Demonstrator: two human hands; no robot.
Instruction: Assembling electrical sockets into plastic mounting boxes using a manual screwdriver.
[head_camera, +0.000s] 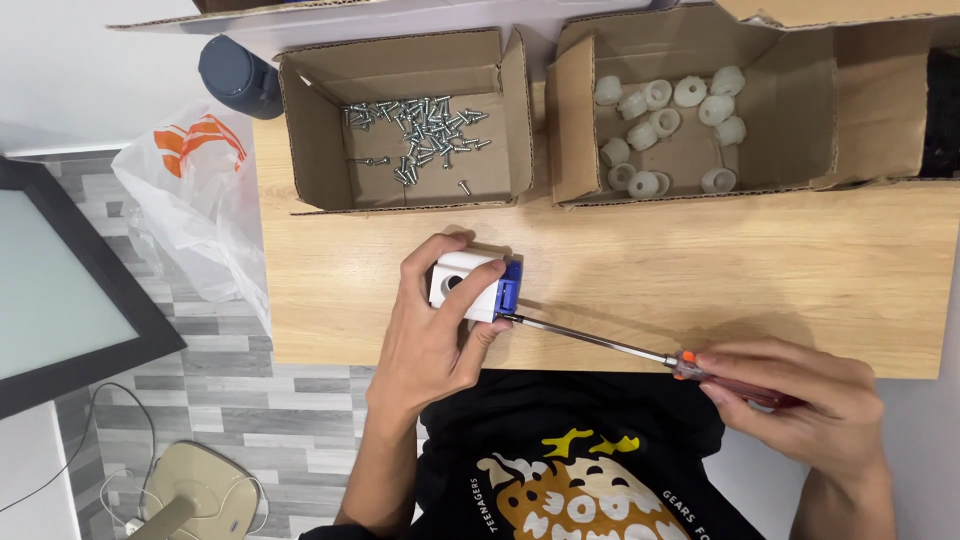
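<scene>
Left hand (432, 340) pinches the white block (468, 285) steady on the worktop (700, 270), fingers wrapped round it, so the screwdriver (600, 340), gripped in the right hand's (800, 400) closed fingers, meets its blue end squarely.

Screwdriver tip set against a small white and blue part over a wooden bench.

The left hand (430, 335) grips the white block (462, 283) with its blue end piece (509, 293), fingers wrapped over the top. The right hand (800, 400) closes around the red handle of the screwdriver (600, 342), whose shaft runs to the blue end. On the bench (700, 270) behind stand a cardboard box of screws (420, 125) and a box of white plastic rings (670, 125). A white plastic bag (195, 200) hangs off the bench's left edge.
</scene>
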